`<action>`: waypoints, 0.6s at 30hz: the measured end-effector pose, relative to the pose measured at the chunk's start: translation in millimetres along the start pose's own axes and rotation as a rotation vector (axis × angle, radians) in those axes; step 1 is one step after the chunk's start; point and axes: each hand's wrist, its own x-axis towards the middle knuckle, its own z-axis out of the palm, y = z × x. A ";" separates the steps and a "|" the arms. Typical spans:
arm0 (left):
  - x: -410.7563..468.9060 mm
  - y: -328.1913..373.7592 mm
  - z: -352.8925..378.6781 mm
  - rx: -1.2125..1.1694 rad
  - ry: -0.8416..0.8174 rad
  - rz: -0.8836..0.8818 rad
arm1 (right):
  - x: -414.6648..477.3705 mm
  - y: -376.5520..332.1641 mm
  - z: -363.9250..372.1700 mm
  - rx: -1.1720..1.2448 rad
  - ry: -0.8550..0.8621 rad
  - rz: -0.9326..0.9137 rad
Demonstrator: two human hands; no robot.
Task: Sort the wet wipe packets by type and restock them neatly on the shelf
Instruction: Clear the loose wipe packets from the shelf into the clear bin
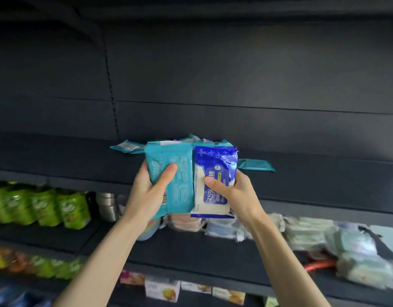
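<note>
The left hand (pixel 150 191) grips the teal packet (pixel 169 173), the right hand (pixel 232 191) the blue packet (pixel 215 171), seemingly touching.

We see through one camera on the head. It faces the shelf (pixel 313 180) forward, close, with the left hand (pixel 147 193) and right hand (pixel 233 196) at centre.

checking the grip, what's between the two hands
Head view: teal packet in the left hand and blue packet in the right hand, side by side.
</note>
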 end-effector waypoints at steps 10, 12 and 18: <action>-78.8 -32.2 -235.5 0.211 0.189 -0.060 | -82.6 79.1 230.9 0.184 -0.073 0.188; -79.2 -46.8 -274.1 0.234 0.226 -0.098 | -81.4 99.4 266.8 0.173 -0.075 0.205; -66.5 -118.0 -370.9 0.295 0.223 -0.266 | -63.7 185.1 351.7 0.143 -0.093 0.329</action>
